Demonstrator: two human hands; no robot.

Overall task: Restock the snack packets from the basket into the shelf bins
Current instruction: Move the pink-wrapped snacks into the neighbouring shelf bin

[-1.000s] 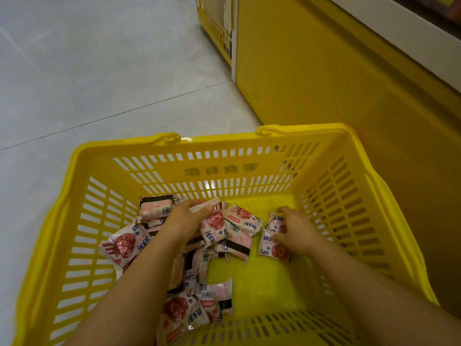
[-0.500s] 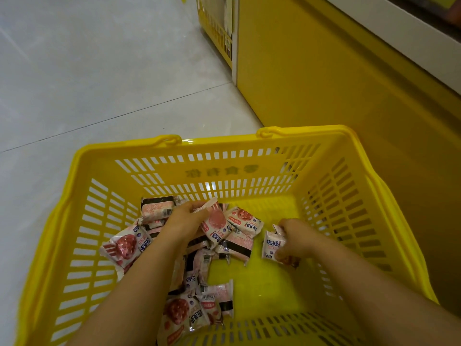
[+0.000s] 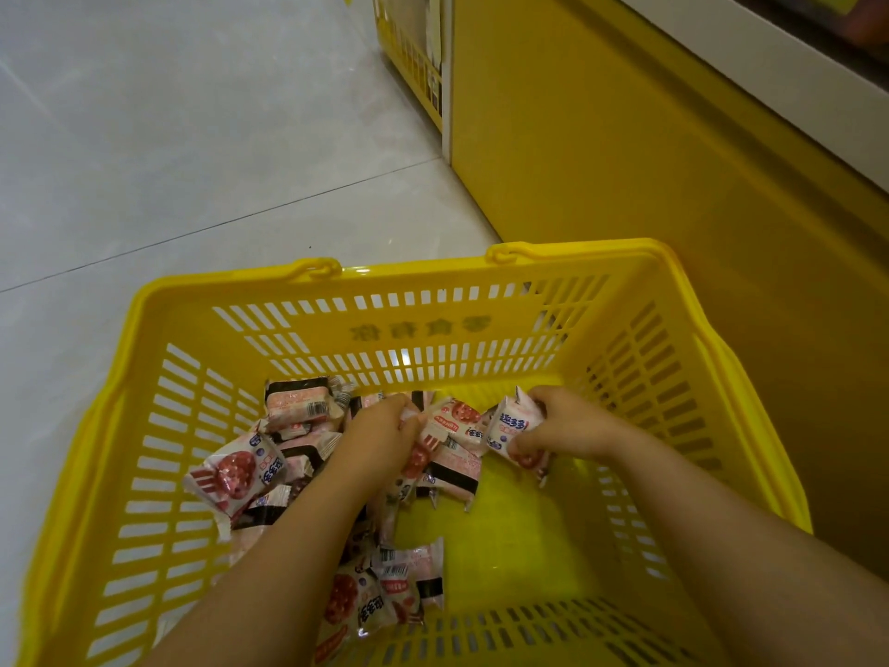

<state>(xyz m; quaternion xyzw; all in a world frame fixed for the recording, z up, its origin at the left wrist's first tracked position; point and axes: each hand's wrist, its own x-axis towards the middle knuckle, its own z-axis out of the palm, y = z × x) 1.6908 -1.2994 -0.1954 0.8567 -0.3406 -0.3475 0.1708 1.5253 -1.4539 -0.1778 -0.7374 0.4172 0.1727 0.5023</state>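
**Both hands are down in the basket (image 3: pixel 433 276) gripping snack packets, and the weak point is a loose hold.**

Nearest, a few stray packets (image 3: pixel 385 589) lie by the basket's near wall, partly under the forearms, where they could easily be missed or crushed. Further in, the left hand (image 3: pixel 380 435) has its fingers curled into the heap of snack packets (image 3: pixel 240 474) and seems to grip one by its edge. Lifted that way, the slick wrapper could slip or drag its neighbours along. Just beside it, the right hand (image 3: pixel 563 426) pinches a pink packet (image 3: pixel 510 426) held slightly above the basket's bottom. A second one may be tucked beneath it, and that one could drop. Beyond the basket are the tiled floor (image 3: pixel 192 137) and the yellow shelf base (image 3: pixel 625 137). The bins are out of view, so a packet fumbled on the way up would probably land on the floor.
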